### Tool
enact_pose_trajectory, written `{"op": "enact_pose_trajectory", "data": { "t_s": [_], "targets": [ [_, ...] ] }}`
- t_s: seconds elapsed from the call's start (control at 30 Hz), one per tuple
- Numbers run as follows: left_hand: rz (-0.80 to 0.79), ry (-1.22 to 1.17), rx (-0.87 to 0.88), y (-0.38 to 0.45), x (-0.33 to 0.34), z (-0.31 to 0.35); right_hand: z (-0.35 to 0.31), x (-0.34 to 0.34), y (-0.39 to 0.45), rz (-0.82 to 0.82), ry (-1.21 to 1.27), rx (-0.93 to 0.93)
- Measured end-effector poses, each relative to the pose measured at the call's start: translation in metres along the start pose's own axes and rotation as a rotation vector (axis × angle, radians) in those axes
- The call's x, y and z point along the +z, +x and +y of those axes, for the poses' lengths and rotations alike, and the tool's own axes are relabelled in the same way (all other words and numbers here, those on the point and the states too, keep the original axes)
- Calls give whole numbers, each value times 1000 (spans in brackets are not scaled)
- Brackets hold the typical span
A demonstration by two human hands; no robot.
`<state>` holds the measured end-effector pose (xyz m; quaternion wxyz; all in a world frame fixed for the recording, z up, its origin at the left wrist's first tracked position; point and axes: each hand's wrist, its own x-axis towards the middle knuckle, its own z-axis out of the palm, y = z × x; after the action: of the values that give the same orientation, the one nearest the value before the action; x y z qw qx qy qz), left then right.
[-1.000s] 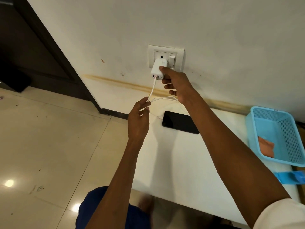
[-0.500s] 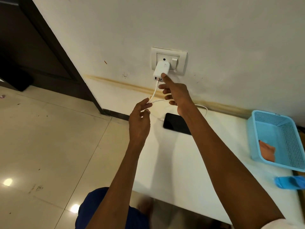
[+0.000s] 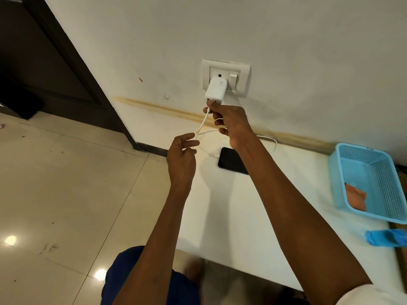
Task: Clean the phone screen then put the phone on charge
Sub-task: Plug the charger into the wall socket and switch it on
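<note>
Your phone (image 3: 232,160) lies flat and screen-up on the white table (image 3: 253,227) by the far wall, just below the socket, so the lead can reach it; the cable's free plug (image 3: 212,155) rests on the table just left of the phone, apparently not yet pushed in. The white cable (image 3: 203,122) runs up to the charger (image 3: 215,91) seated in the wall socket (image 3: 242,69); your right hand (image 3: 231,122) curls its fingers round the cable right under the charger, likely steadying that end; your left hand (image 3: 181,155) pinches the cable lower down, taking up its slack. To the right, a blue basket (image 3: 343,172) holds an orange cloth (image 3: 355,197), probably the wiping cloth set aside.
</note>
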<state>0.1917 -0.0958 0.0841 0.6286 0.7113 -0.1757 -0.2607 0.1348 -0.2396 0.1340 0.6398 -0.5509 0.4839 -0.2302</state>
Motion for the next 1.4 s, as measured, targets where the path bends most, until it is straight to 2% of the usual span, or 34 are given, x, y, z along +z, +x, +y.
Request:
{"op": "enact_pose_trajectory", "data": {
  "t_s": [0.13,0.3,0.57,0.7,0.97,1.1,1.27,1.4],
  "targets": [
    [-86,64,-113,1,-2,-3,5,-16,3,-22,-72,-28],
    [-399,306,-219,-1,0,-15,51,-67,8,133,-146,-126],
    [-477,756,-8,-2,7,-33,118,-146,15,328,-846,-66],
    [-528,960,-19,-4,11,-41,133,-164,13,321,-890,-122],
    [-559,977,-22,-3,19,-48,146,-174,6,379,-910,-261],
    [-547,990,-18,-4,21,-50,155,-173,-9,340,-889,-375],
    [-555,1010,-3,-6,22,-48,172,-172,-25,202,-1039,-317],
    [-568,1005,-4,-7,23,-47,177,-174,-26,197,-1066,-297]
  ]
}}
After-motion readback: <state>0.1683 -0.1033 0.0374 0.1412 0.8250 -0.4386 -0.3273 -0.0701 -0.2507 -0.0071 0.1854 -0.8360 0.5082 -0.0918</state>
